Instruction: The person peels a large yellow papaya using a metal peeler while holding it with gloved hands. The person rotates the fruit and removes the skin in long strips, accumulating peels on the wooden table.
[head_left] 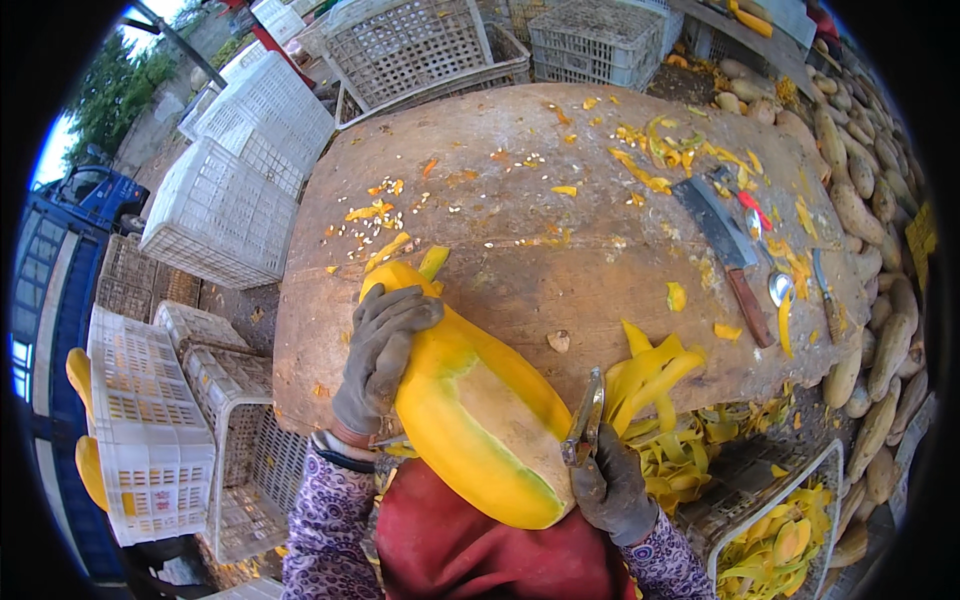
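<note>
A long squash (455,350), mostly peeled to bright yellow with a strip of pale tan skin along it, lies tilted from the table edge toward my body. My left hand (382,345), in a grey glove, is closed over its far left end. In my gloved right hand (612,488) is a metal peeler (587,415), upright at the squash's near right side, beside the pale strip. Whether its blade touches the squash I cannot tell. Just right of the peeler, long yellow peelings (650,375) lie on the table edge.
On the wooden table (450,200) lie a cleaver (720,225), a spoon (780,288), a small knife (826,295) and scattered seeds. A crate of peelings (780,545) stands at the near right. White crates (225,210) line the left; unpeeled squashes (860,215) are heaped right.
</note>
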